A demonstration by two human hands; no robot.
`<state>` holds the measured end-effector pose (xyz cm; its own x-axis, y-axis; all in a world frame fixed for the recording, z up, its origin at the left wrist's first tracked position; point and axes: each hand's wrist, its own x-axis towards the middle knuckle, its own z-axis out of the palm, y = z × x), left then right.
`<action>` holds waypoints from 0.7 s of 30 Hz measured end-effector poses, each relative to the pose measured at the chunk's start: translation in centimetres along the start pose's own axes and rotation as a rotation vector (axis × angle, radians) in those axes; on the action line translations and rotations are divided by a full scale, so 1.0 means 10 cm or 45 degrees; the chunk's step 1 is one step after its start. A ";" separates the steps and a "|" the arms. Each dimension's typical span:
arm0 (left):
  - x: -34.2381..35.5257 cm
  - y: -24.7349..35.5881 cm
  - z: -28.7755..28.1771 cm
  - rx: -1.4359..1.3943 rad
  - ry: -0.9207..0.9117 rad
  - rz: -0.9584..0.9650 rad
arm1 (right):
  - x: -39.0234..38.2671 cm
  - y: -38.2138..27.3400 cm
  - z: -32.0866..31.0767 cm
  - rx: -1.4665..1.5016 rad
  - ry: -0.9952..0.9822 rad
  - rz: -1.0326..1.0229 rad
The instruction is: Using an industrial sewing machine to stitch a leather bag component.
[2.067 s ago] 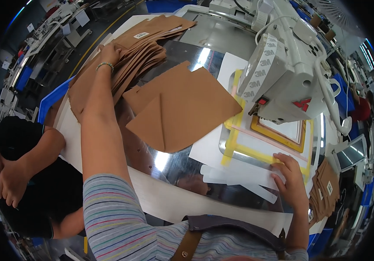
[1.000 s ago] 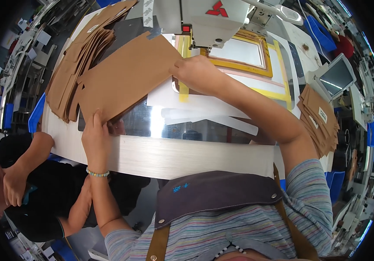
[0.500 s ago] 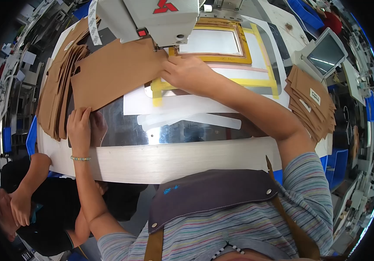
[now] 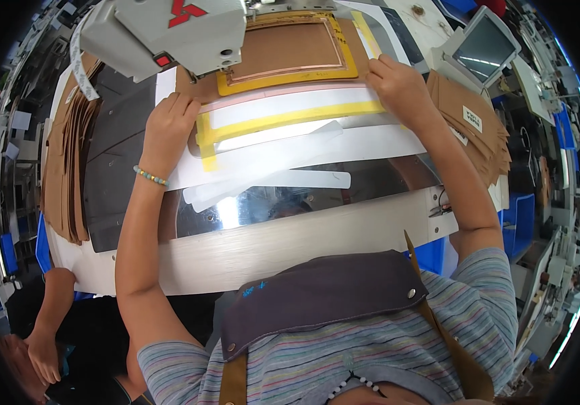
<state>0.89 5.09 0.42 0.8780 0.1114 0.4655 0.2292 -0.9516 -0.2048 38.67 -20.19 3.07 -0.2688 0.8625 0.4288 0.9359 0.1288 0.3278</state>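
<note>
A flat brown fabric panel (image 4: 283,48) lies under the yellow frame (image 4: 290,84) of a sewing machine (image 4: 168,34), its middle showing through the frame's opening. My left hand (image 4: 170,131) has its fingers closed at the panel's left end, just below the machine head. At the right end, my right hand (image 4: 401,88) pinches the panel's near corner beside the frame. Below the frame is a white sheet (image 4: 269,145) edged with yellow tape (image 4: 290,120). The parts of the panel beneath the machine head and the frame's border are hidden.
A stack of brown panels (image 4: 67,162) stands at the left, and labelled brown pieces (image 4: 468,125) lie at the right by a small screen (image 4: 484,47). Translucent strips (image 4: 283,178) rest on the shiny metal plate (image 4: 263,214). A co-worker (image 4: 53,337) sits at lower left.
The brown panel has moved right and now lies under the yellow frame. My left hand went up to its left end, and my right hand shifted right to its other end.
</note>
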 end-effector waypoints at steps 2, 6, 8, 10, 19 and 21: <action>0.09 0.07 0.03 0.006 -0.066 0.034 | -0.09 0.08 0.02 -0.023 -0.004 0.079; 0.10 0.19 -0.02 0.100 -0.154 -0.105 | -0.32 -0.03 -0.01 0.012 -0.153 0.256; 0.03 0.29 -0.06 0.034 -0.186 -0.127 | -0.45 -0.17 -0.03 0.028 -0.196 0.331; -0.04 0.37 -0.10 -0.016 -0.206 -0.172 | -0.54 -0.28 -0.03 -0.051 -0.285 0.417; -0.15 0.39 -0.09 -0.244 -0.233 -0.428 | -0.65 -0.26 0.04 0.309 -0.234 0.616; -0.17 0.37 -0.09 -0.266 -0.276 -0.442 | -0.66 -0.24 0.06 0.333 -0.215 0.631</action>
<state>-0.16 1.09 -0.38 0.8370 0.4697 0.2807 0.4551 -0.8824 0.1195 38.35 -25.86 -1.00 0.2353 0.9140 0.3306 0.9716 -0.2120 -0.1055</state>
